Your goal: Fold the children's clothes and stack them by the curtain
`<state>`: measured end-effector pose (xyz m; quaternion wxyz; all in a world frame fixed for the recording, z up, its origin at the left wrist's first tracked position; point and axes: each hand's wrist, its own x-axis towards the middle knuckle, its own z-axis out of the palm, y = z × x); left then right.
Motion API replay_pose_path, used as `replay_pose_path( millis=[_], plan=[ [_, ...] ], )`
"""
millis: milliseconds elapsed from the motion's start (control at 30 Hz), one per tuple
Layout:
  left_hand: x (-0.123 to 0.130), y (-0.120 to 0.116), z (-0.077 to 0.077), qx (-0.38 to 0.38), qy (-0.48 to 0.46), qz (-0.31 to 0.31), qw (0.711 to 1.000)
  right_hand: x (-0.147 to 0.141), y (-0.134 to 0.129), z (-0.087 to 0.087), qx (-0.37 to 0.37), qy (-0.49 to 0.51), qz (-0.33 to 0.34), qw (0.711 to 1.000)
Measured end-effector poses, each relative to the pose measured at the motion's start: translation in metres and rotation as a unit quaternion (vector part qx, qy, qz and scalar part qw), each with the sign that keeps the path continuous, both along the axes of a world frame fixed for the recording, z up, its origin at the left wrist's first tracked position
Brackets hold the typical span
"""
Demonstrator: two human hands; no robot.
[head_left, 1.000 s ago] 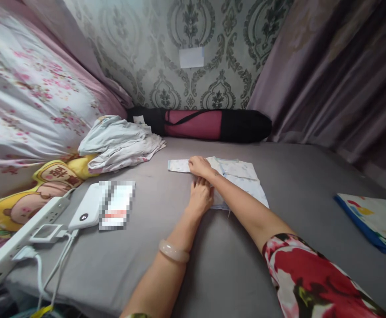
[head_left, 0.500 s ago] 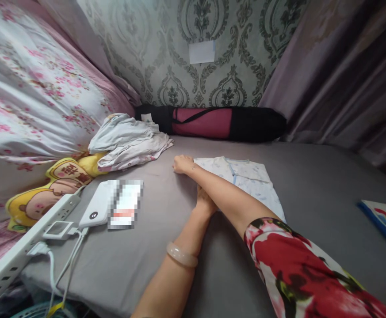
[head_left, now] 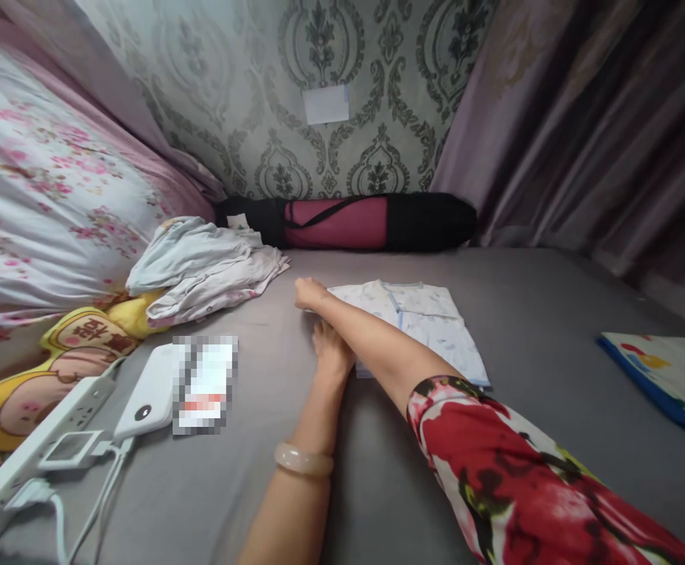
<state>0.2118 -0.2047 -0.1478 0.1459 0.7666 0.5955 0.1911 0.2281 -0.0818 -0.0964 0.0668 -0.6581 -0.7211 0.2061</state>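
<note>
A small white baby shirt (head_left: pixel 430 337) with a pale blue print and blue trim lies spread on the grey bed sheet. At its left side, my right hand (head_left: pixel 310 293) is closed on the end of a sleeve. My right forearm, in a red floral sleeve, crosses over the shirt and above my left wrist area. Just below that forearm is my left hand (head_left: pixel 331 349), at the shirt's left edge. Its fingers are partly covered by my right arm, so their grip is unclear. A pale bangle (head_left: pixel 304 460) circles my left wrist.
Crumpled light clothes (head_left: pixel 206 267) lie back left, near a yellow plush cushion (head_left: pixel 24 392). A white power bank (head_left: pixel 154 390), a blurred-out flat item (head_left: pixel 206 384) and a power strip (head_left: pixel 41 439) sit left. A black-and-pink long bag (head_left: pixel 342 222) lines the wall; folded colourful cloth (head_left: pixel 665 377) lies right.
My left hand has slid left along the shirt, and more of it shows beneath my right forearm. My right hand stays at the sleeve end. The whole view has turned slightly right.
</note>
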Motion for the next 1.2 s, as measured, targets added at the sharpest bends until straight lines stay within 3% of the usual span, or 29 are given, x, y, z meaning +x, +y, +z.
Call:
replay_pose_path(
  millis=[133, 267, 633, 733, 933, 1200],
  plan=[
    [-0.005, 0.002, 0.001, -0.006, 0.034, 0.055, 0.998, 0.023, 0.012, 0.001, -0.045, 0.069, -0.040, 0.996],
    [-0.006, 0.005, -0.004, -0.007, 0.011, 0.064, 0.998, 0.047, 0.014, 0.007, -0.060, 0.151, -0.085, 0.983],
    [-0.004, 0.006, -0.006, -0.010, 0.008, 0.065, 0.998, 0.114, -0.021, 0.035, -0.044, 0.318, -0.161, 0.933],
    [-0.004, 0.006, -0.006, -0.011, 0.009, 0.056, 0.998, 0.135, -0.031, 0.040, -0.046, 0.378, -0.182, 0.906],
    [-0.002, 0.004, -0.005, -0.012, 0.006, 0.044, 0.999, 0.176, -0.052, 0.033, -0.033, 0.473, -0.213, 0.854],
    [-0.001, 0.001, -0.006, -0.003, -0.016, 0.010, 1.000, 0.217, -0.081, 0.018, 0.008, 0.518, -0.271, 0.811]
  ],
)
